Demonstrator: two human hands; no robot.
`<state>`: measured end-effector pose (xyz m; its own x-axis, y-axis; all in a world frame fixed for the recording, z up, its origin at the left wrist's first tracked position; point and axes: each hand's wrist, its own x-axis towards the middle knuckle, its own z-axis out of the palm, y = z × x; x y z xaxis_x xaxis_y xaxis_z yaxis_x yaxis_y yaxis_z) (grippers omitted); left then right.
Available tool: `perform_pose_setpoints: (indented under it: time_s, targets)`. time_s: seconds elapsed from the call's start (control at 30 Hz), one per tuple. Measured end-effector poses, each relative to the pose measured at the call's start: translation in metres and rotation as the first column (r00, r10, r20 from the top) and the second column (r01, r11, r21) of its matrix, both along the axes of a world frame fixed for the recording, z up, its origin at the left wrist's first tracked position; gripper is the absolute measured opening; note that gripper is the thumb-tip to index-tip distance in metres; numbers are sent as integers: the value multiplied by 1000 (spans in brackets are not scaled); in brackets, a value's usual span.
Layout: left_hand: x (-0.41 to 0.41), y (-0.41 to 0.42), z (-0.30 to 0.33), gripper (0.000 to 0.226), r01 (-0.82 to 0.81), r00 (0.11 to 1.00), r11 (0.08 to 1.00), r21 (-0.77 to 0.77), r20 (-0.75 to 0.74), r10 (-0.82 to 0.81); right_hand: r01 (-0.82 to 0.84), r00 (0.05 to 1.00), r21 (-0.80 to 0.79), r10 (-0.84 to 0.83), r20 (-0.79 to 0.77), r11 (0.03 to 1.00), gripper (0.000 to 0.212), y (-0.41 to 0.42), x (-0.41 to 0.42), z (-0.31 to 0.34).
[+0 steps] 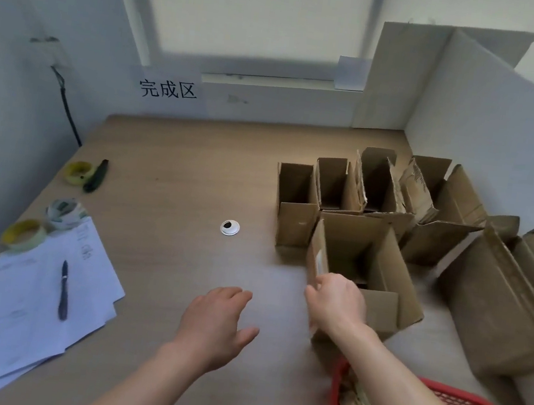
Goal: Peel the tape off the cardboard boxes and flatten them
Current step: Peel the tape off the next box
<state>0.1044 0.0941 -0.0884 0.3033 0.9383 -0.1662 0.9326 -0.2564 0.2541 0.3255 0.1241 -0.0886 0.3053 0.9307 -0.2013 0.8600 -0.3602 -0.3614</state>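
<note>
R hand (335, 303) grips the near-left wall of the open box (365, 268), which sits just right of the desk grommet (230, 227); L hand (217, 322) hovers w/ fingers loosely spread, holding nothing. Risk, imo: a one-handed pull could drag or tip it into the other boxes (361, 193) behind, as nothing braces it. Box looks empty inside; red basket (456, 404) nearest the person holds crumpled tape strips.

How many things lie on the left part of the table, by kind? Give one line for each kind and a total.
Tape rolls: 3
Pens: 1
Knives: 1, dark, beside the far roll
Paper stacks: 1
Total: 6
</note>
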Motion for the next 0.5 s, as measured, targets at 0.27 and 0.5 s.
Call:
perform_pose_setpoints:
  time_s: [0.27, 0.5]
  targets:
    - [-83, -12, 7, 80, -299, 952, 954, 28, 77, 296, -144, 900, 71, 160, -405, 987, 22, -21, -74, 22]
    - [-136, -31, 5, 74, -365, 895, 922, -130, 222, 386, -58, 819, 131, 122, -560, 990, 33, -21, -107, 20]
